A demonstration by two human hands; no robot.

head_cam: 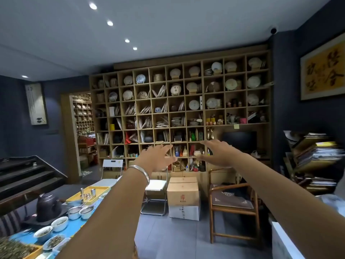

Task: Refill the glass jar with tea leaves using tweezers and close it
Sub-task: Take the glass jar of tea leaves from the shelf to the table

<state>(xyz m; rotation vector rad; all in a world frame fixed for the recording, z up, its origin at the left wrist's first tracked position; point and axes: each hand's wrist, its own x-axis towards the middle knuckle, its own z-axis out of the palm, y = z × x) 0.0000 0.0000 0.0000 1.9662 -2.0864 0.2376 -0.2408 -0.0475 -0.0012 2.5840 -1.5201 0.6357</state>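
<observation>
Reaching out, both hands empty: left hand [155, 157] and right hand [217, 154] w/ fingers spread, raised before shelf wall [186, 109]. Tea leaves in 3 white bowls [59, 223] far below-left of shelves; glass jar not identifiable.

A tea shop: a wall of shelves [179, 113] stacked with tea cakes, tasting bowls [59, 223] and a kettle [47, 206].

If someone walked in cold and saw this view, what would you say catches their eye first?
Probably the two bare arms stretched forward mid-frame, the left hand with a silver bangle on its wrist and the right hand, both open and empty. Behind them a tall wooden grid shelf packed with tea cakes fills the back wall. At lower left, a blue-topped table holds bowls of tea leaves.
</observation>
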